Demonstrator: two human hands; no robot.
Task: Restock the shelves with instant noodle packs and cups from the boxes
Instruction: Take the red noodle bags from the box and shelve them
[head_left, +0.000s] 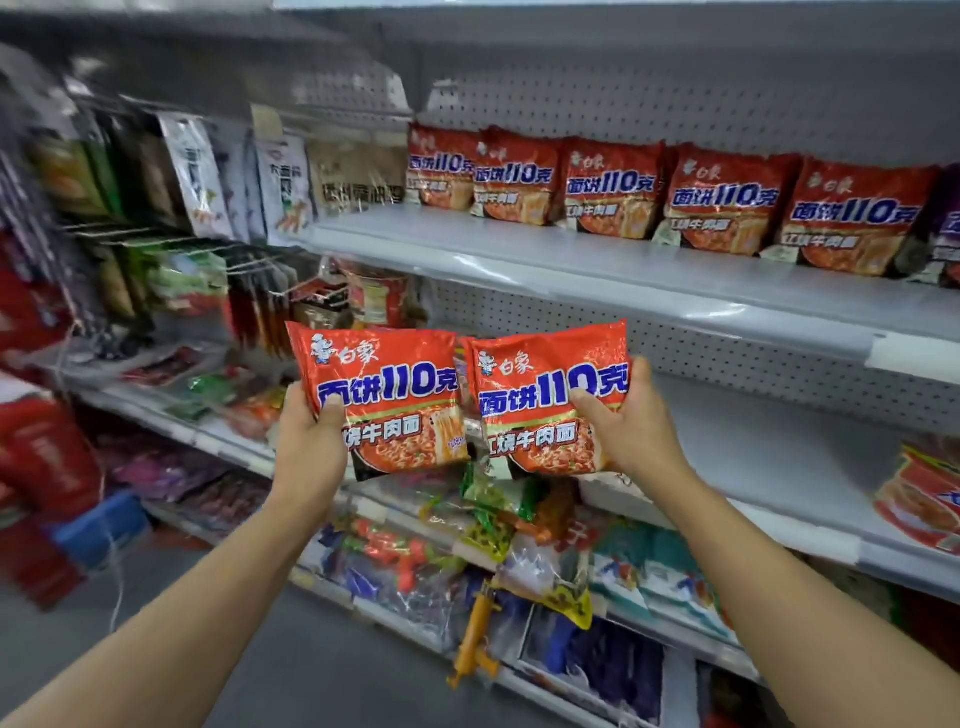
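Head camera looks down my two bare forearms toward a grey store shelf unit. My left hand (311, 431) grips a red instant noodle pack (384, 400) by its lower left edge, thumb curled over the front and fingers behind. My right hand (631, 415) grips a second red noodle pack (540, 395) by its right side, thumb pressed on the printed front. Both packs are upright, faces toward me, held side by side in the air in front of the middle shelf (753, 457); their inner edges touch or slightly overlap, I cannot tell which.

Above them, on the upper shelf (519, 249), a row of matching red packs (727, 200) stands leaning back against the pegboard, five in a line, with a purple pack (945, 223) just beside the rightmost one. At the right end of the middle shelf lies another red packet (919, 499), partly cut off by the frame. Below my hands, the lower shelves hold mixed snack bags (493, 525) in green, yellow and clear wrappers. To the left, blurred hanging packets (197, 176) fill the neighbouring rack, and a blue crate (98, 525) sits on the floor near the left edge.
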